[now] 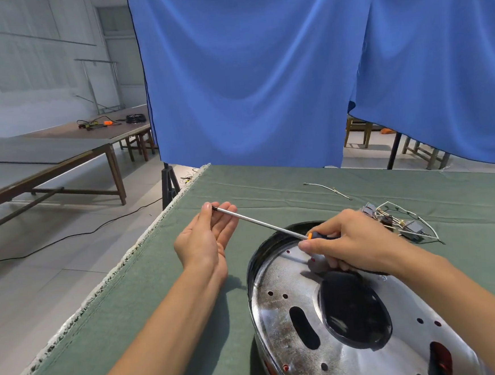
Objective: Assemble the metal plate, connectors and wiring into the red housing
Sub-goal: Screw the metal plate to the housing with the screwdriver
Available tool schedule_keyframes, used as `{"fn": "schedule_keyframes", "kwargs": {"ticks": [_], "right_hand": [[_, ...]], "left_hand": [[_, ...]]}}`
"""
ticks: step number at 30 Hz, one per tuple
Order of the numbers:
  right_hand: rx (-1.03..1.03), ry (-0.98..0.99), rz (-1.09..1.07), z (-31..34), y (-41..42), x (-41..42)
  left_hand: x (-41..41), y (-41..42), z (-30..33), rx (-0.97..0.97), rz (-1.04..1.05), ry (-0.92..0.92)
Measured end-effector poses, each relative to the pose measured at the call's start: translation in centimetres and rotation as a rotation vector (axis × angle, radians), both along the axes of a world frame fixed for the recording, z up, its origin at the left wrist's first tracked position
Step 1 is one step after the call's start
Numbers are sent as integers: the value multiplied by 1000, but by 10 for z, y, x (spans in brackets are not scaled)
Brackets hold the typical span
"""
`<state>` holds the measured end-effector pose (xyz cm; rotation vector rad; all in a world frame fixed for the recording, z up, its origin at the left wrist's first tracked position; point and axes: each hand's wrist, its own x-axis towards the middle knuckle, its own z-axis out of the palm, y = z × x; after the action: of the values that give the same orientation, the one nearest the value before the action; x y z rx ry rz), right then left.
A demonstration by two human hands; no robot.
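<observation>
While right hand (351, 242) grips screwdriver (261, 222) over metal plate (282, 309) — left hand (206, 238) lies wide, cupping its tip.

Light: bright, even, soft daylight from the left side
Shadows: weak, short, under the hands on the cloth (166, 297)
Glare: pale shine on the metal plate (284, 326)
Blur: slight softness in the lower right corner
Distortion: wide-angle bend, the table edge and curtain (246, 69) lean near the borders

I am facing a blue curtain (261, 82) hanging behind my green-covered table (189, 295); long wooden tables (59, 148) are standing at my left.
</observation>
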<state>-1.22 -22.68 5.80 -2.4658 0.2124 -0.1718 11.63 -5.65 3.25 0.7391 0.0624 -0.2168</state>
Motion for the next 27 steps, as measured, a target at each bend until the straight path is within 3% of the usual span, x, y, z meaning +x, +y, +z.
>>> {"fn": "schedule_keyframes", "kwargs": {"ticks": [7,12,17,21,24,27], "right_hand": [[161,4,11,5,-1,1],[182,29,2,7,3,0],[145,87,-22,20,1,-4],[497,15,-4,30,-8,-12],[876,-203,63,34,-12,-16],[1071,-403,25,33,-3,-11]], "left_hand": [[-3,5,15,-39,-145,-42],[-13,2,17,154,-241,-127],[-8,7,18,132,-167,8],[1,18,23,11,-124,141],[3,18,29,-93,-111,210],[-6,8,34,-138,-165,231]]}}
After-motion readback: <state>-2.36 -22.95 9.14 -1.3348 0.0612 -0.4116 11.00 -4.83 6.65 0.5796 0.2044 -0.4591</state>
